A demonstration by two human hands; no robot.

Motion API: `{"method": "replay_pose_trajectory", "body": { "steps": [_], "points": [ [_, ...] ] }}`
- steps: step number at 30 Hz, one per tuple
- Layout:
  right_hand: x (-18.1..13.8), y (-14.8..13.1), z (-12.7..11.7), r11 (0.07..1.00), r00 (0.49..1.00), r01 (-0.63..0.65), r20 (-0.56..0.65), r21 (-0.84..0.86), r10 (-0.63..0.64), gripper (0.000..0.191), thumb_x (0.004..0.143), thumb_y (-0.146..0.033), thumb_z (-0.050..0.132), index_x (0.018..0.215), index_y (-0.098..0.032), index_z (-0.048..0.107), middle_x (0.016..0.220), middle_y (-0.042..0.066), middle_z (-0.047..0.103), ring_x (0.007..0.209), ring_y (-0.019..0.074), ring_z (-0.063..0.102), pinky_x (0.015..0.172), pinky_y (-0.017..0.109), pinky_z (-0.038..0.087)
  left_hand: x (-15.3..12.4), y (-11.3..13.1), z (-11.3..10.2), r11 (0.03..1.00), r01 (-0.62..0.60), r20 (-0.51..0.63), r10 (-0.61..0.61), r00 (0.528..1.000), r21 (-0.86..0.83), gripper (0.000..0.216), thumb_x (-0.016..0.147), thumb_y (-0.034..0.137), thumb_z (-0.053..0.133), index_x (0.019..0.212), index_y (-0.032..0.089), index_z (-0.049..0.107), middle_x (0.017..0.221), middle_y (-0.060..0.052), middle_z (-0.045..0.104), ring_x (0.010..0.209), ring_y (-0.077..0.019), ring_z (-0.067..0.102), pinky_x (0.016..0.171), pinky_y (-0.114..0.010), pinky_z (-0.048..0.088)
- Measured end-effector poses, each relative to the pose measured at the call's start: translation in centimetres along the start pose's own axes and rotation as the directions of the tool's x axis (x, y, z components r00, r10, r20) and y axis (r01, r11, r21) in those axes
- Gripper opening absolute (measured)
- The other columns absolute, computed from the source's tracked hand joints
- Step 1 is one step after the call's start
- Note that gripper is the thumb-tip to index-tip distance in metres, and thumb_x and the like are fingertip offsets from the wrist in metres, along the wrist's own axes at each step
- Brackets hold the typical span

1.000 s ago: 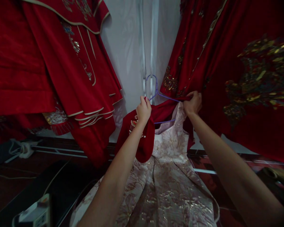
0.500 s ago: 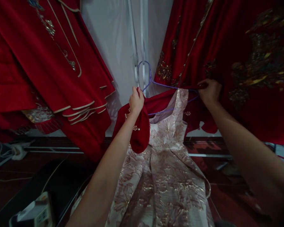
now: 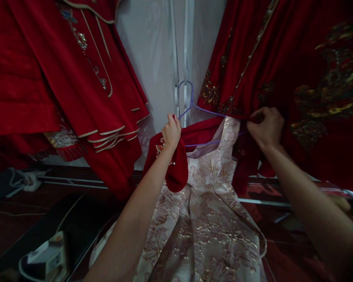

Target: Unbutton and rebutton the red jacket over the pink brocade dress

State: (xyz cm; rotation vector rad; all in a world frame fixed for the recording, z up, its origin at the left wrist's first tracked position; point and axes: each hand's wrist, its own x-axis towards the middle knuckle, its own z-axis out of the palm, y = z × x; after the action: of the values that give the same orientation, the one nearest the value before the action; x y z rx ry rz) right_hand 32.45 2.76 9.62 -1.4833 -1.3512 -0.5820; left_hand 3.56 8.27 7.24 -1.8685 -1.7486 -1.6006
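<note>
A purple wire hanger (image 3: 191,102) hooks on a white strap in the middle, carrying a sleeveless pale pink and gold brocade dress (image 3: 211,172). Behind the dress's neckline and over its left side drapes a small red jacket (image 3: 178,176) with beaded trim. My left hand (image 3: 172,131) is closed on the red jacket at the hanger's left shoulder. At the right end of the hanger, my right hand (image 3: 267,124) pinches dark red cloth, seemingly the jacket's other shoulder. Shadow hides the exact edge between those fingers.
Red garments with pale piping (image 3: 111,133) hang at the left, and red embroidered ones (image 3: 308,98) at the right. A white rail (image 3: 264,202) runs low behind the dress. On a black surface at lower left sits a white power strip (image 3: 54,258) with a cable.
The view has shifted, so everything sits slightly further right and lower. Both hands keep their places at the hanger's two ends; the right hand has turned a little, its fingers curled more upward.
</note>
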Motion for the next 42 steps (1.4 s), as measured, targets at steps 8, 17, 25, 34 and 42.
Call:
{"method": "replay_pose_trajectory", "body": {
  "steps": [8, 17, 25, 34, 42],
  "points": [
    [-0.8, -3.0, 2.3, 0.759, 0.727, -0.572, 0.621, 0.312, 0.293, 0.014, 0.061, -0.022, 0.051, 0.073, -0.019, 0.058, 0.055, -0.001, 0.052, 0.046, 0.0128, 0.044, 0.046, 0.025, 0.035, -0.8, -0.6, -1.0, 0.993, 0.039, -0.026, -0.036, 0.999, 0.113, 0.038, 0.095, 0.035, 0.025, 0.11, 0.012, 0.051, 0.076, -0.012, 0.067, 0.07, -0.0195, 0.065, 0.061, -0.024, 0.04],
    [-4.1, -6.4, 3.7, 0.87, 0.903, -0.266, 0.424, 0.416, 0.074, 0.01, 0.069, -0.022, 0.042, 0.077, -0.023, 0.047, 0.067, -0.001, 0.056, 0.063, 0.0159, 0.051, 0.06, 0.025, 0.039, -3.7, -3.1, -2.4, 0.992, 0.072, -0.088, -0.082, 0.993, -0.104, 0.033, 0.095, 0.036, 0.025, 0.111, 0.015, 0.047, 0.103, -0.016, 0.065, 0.091, -0.0213, 0.065, 0.071, -0.027, 0.044],
    [-7.1, -11.4, 5.8, 0.837, 0.888, -0.211, 0.457, 0.505, -0.052, 0.007, 0.074, -0.021, 0.036, 0.079, -0.026, 0.037, 0.064, -0.002, 0.045, 0.059, 0.0176, 0.046, 0.062, 0.028, 0.037, -8.1, -0.8, -3.9, 0.944, 0.251, -0.131, -0.282, 0.95, -0.213, 0.027, 0.095, 0.036, 0.027, 0.104, 0.02, 0.047, 0.096, -0.012, 0.067, 0.084, -0.021, 0.066, 0.069, -0.027, 0.044],
    [-10.0, -14.6, 5.4, 0.552, 0.863, -0.294, 0.464, 0.781, -0.197, 0.007, 0.078, -0.025, 0.043, 0.084, -0.026, 0.04, 0.077, -0.002, 0.051, 0.069, 0.0148, 0.05, 0.07, 0.028, 0.043, -8.2, 1.5, -4.1, 0.827, 0.156, 0.105, -0.117, 0.988, -0.54, 0.014, 0.09, 0.029, 0.042, 0.099, 0.021, 0.05, 0.102, -0.006, 0.064, 0.096, -0.0151, 0.062, 0.084, -0.026, 0.047],
    [-13.8, -13.0, 6.2, 0.427, 0.913, -0.397, 0.399, 0.812, 0.091, 0.028, 0.077, -0.025, 0.049, 0.101, -0.028, 0.036, 0.098, 0.003, 0.053, 0.088, 0.0165, 0.056, 0.077, 0.031, 0.047, -11.1, -1.9, -2.1, 0.789, 0.323, 0.139, -0.295, 0.945, -0.522, 0.036, 0.069, 0.015, 0.065, 0.101, 0.019, 0.05, 0.099, -0.007, 0.062, 0.084, -0.0141, 0.063, 0.073, -0.026, 0.052]
  ]
}}
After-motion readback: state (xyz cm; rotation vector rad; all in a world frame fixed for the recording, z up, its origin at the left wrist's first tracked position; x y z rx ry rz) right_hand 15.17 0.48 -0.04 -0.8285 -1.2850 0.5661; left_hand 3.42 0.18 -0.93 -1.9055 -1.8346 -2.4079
